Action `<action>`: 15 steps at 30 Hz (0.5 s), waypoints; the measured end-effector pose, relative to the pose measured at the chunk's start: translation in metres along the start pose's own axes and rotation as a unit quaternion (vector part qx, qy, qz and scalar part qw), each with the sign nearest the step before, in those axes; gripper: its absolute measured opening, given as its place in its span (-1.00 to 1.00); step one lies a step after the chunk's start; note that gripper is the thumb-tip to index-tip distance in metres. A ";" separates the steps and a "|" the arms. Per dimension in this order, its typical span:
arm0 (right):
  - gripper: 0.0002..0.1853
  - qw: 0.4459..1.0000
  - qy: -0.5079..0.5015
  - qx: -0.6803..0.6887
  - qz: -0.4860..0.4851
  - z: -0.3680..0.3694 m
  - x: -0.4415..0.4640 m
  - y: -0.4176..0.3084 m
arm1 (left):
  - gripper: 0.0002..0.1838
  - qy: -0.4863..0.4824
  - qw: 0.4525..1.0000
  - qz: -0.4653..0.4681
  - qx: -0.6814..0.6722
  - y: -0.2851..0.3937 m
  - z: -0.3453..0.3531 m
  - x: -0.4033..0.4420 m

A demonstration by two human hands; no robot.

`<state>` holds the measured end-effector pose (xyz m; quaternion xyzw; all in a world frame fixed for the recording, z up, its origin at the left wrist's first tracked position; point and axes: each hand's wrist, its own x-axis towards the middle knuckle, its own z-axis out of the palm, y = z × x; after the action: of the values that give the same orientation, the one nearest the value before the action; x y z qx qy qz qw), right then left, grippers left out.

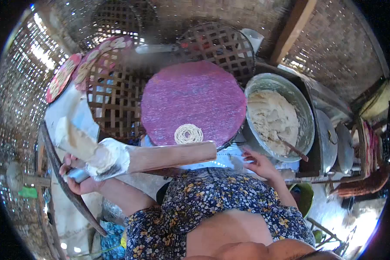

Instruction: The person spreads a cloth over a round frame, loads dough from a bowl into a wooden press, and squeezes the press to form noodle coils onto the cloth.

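My left hand [80, 177] is closed around the metal part of a dough press [115, 158] smeared with white dough. A thick wooden bar [173, 157] extends right from it, and a blurred, dough-coated piece [76, 141] slants up to the left. Beyond the bar lies a round purple sheet [193, 97], with a coil of thin pale dough strands [189, 134] near its close edge. My right hand [259, 164] has its fingers apart and holds nothing, just below a metal basin [311, 125] of pale dough [273, 117].
A wooden stick [295, 151] leans in the dough. Woven open-mesh trays [112, 104] stand behind and left of the purple sheet. Pink rounds with pale coils [63, 78] rest at far left. Metal lids [325, 138] stand right of the basin, and a curved dark pole [65, 182] is at left.
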<state>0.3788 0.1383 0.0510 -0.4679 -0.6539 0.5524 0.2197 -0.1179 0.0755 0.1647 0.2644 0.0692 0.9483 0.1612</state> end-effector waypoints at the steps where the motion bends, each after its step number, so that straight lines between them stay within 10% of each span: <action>1: -0.35 0.988 0.006 0.152 0.018 0.015 0.015 0.005 | -0.72 -0.012 0.999 -0.029 -0.030 -0.003 0.009 -0.006; 4: -0.31 0.874 -0.016 0.485 -0.019 0.042 0.045 -0.028 | -0.75 -0.035 0.997 -0.034 -0.051 -0.001 0.011 -0.005; 15: -0.41 0.801 0.038 0.595 -0.051 0.063 0.096 -0.043 | -0.76 -0.126 0.991 -0.018 -0.040 0.027 0.009 -0.006</action>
<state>0.2673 0.1895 0.0508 -0.2315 -0.2107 0.8026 0.5078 -0.1155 0.0481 0.1753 0.3737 0.0147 0.9064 0.1964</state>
